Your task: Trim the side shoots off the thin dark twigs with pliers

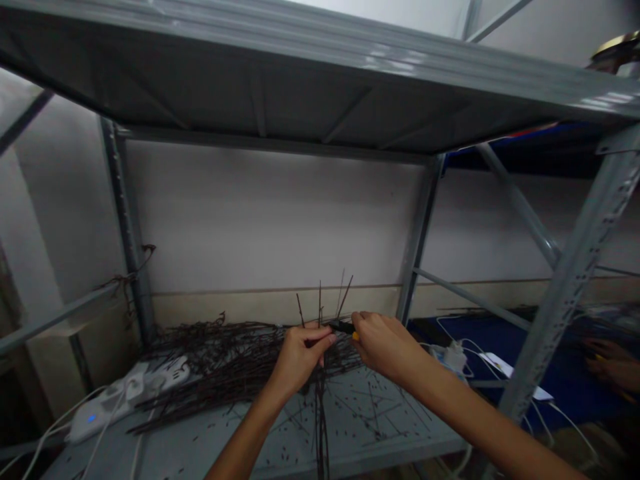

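My left hand (300,355) is closed around a small bunch of thin dark twigs (321,373) held upright, their tips rising above the fingers and their lower ends hanging below. My right hand (383,343) is closed on a small dark tool with a yellow handle (345,328), its tip touching the twigs just above my left fingers. Both hands hover over a grey metal shelf (380,427). A large pile of the same dark twigs (225,363) lies on the shelf behind and to the left of my hands.
A white power strip (127,397) with a blue light and white cables lies at the shelf's left. Short twig clippings litter the shelf. Another shelf board (300,80) hangs overhead. Grey uprights (575,280) stand right; another person's hand (613,363) shows beyond, over a blue surface.
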Motion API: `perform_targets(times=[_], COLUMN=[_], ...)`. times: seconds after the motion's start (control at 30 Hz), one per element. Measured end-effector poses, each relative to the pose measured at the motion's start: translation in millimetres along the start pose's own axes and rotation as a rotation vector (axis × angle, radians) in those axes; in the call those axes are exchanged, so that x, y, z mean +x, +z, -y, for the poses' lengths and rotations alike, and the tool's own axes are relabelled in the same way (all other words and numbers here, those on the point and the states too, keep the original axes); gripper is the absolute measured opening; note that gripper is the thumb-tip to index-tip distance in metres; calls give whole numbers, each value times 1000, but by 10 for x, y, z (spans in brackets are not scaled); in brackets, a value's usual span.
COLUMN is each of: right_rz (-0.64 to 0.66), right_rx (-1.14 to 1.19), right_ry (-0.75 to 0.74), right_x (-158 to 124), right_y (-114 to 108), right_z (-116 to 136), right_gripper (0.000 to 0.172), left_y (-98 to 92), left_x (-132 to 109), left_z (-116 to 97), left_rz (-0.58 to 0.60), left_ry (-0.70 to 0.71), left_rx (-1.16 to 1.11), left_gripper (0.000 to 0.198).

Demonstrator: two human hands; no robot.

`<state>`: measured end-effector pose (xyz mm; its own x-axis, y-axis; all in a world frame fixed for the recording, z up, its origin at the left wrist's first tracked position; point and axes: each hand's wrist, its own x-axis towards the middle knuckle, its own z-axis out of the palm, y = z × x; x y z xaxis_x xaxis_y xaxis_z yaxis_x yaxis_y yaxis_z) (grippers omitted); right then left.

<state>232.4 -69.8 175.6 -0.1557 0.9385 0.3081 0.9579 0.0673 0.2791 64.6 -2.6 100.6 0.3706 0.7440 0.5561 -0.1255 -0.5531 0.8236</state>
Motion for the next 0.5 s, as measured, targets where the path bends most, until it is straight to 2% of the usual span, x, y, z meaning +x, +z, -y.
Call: perform_targets(times=[0.2, 0.37, 0.5], right_rz=[0, 1, -67], right_rx=[15, 75, 310], right_ry=[6, 19, 28], right_x=[60, 85, 35], right_y=[31, 84, 134], right_z=[-32, -16, -32], right_gripper=[16, 21, 30], left_y=[0, 4, -37], left_x=[-13, -16, 6], left_z=[-72, -56, 45], left_rz=[-19, -82, -130], left_ry=[10, -20, -70], left_rx=[6, 6, -4], left_gripper=[31, 27, 32])
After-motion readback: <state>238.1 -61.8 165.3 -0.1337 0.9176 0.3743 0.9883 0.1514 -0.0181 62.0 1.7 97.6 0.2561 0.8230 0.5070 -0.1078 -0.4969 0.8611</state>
